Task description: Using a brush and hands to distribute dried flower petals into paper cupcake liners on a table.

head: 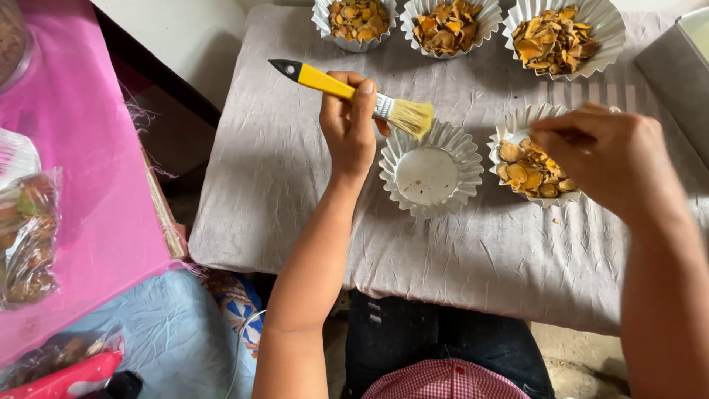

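My left hand (349, 122) grips a paintbrush (347, 92) with a yellow handle and pale bristles, held level just above the far rim of an empty fluted metal cup (461, 151). Only a few crumbs lie in that cup. My right hand (609, 151) hovers with pinched fingers over a second fluted cup (509, 125) partly filled with orange-brown dried slices (528, 174). I cannot tell whether the fingers hold a slice. Both cups rest on a grey cloth-covered table (295, 185).
Three more fluted cups (602, 18) full of dried slices line the table's far edge. A grey box (676, 74) stands at the right. To the left lie a pink surface (81, 170) with bagged goods (26, 236) and a blue cloth (170, 332).
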